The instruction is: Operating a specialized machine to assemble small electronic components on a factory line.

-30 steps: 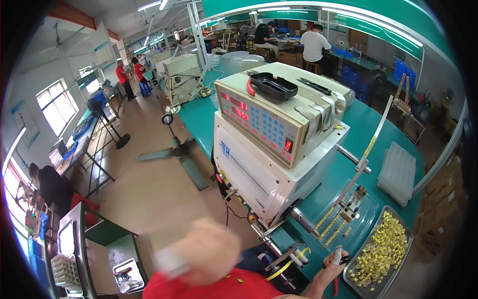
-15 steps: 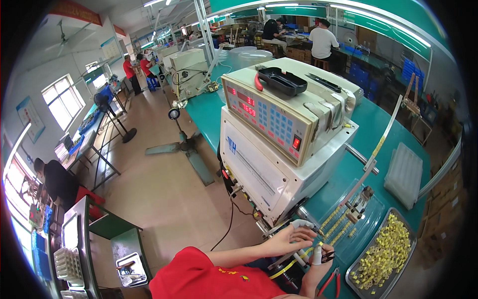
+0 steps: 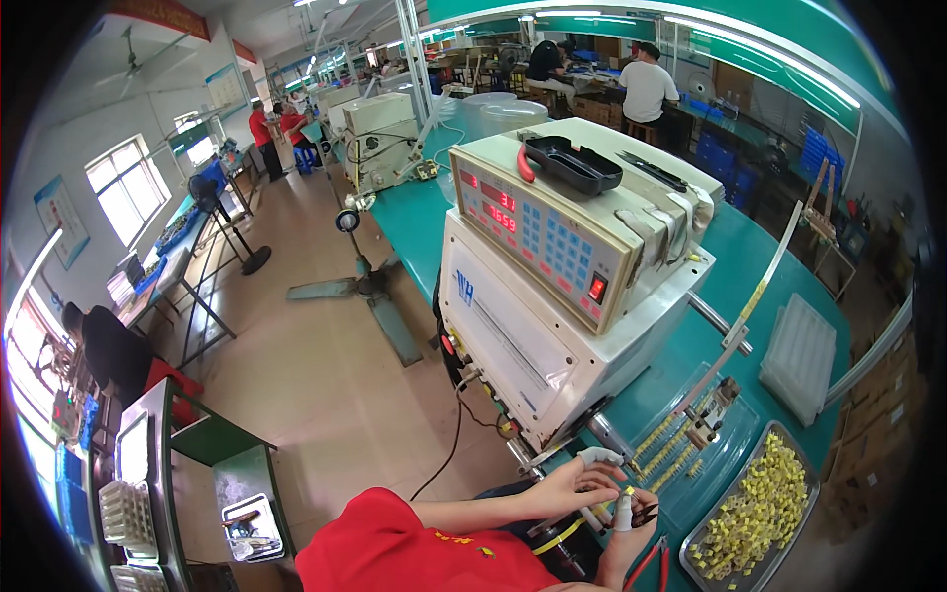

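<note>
My left hand point(image 3: 572, 485) reaches in from the left, fingers stretched and slightly curved, a white cover on one finger. Its fingertips are close to a small yellow piece point(image 3: 629, 491) at the tip of my right thumb; whether they touch it I cannot tell. My right hand point(image 3: 627, 533), its thumb also wrapped in white, is closed around a dark pointed tool point(image 3: 644, 514) whose tips stick out to the right. Just ahead, rows of small yellow parts point(image 3: 663, 456) sit on a clear plastic sheet beside the winding machine point(image 3: 523, 335).
A metal tray point(image 3: 691, 564) heaped with yellow parts stands at the right. Red-handled pliers point(image 3: 651, 564) lie by my right wrist. A keypad control unit point(image 3: 552, 237) sits on the machine, with a black tray point(image 3: 572, 164) on top. Stacked clear trays point(image 3: 801, 360) lie farther right.
The view has shifted slightly. My hands have come closer together, and the yellow piece now shows plainly at my right thumb tip. The dark tool stays in my right hand.
</note>
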A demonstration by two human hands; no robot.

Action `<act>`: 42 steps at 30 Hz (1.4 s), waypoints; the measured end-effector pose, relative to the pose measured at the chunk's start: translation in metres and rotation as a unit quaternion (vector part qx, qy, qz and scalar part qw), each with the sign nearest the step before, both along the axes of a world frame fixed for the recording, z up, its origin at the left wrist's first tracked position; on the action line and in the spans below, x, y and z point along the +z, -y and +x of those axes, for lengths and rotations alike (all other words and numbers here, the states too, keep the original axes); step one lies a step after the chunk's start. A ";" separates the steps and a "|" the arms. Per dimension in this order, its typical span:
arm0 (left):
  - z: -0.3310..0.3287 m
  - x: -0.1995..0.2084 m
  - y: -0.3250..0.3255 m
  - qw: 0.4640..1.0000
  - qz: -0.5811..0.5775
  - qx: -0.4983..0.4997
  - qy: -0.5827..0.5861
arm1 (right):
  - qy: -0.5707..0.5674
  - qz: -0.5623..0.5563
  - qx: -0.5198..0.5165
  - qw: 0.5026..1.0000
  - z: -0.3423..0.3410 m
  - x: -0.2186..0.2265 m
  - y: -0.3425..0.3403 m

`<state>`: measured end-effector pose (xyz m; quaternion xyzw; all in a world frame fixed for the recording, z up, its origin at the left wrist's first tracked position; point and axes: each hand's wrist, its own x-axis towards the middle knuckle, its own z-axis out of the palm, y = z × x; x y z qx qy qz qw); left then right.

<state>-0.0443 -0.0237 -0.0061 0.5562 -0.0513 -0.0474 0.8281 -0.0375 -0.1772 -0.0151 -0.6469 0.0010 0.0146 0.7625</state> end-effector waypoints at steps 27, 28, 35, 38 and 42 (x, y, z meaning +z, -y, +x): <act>0.003 0.006 -0.015 0.999 -0.014 -0.028 -0.015 | 0.013 0.010 0.069 0.997 -0.011 0.005 -0.015; 0.003 0.006 -0.015 0.999 -0.024 -0.034 -0.022 | 0.013 0.010 0.071 0.997 -0.011 0.006 -0.015; 0.002 0.005 -0.015 0.991 -0.096 -0.039 -0.084 | 0.006 -0.029 0.081 0.996 -0.013 0.012 -0.011; 0.004 0.000 -0.017 0.991 -0.102 -0.044 -0.077 | 0.014 -0.022 0.063 0.998 -0.011 0.004 -0.011; 0.005 0.014 -0.022 0.986 -0.143 0.017 -0.085 | -0.008 -0.042 0.021 0.999 -0.010 0.015 -0.011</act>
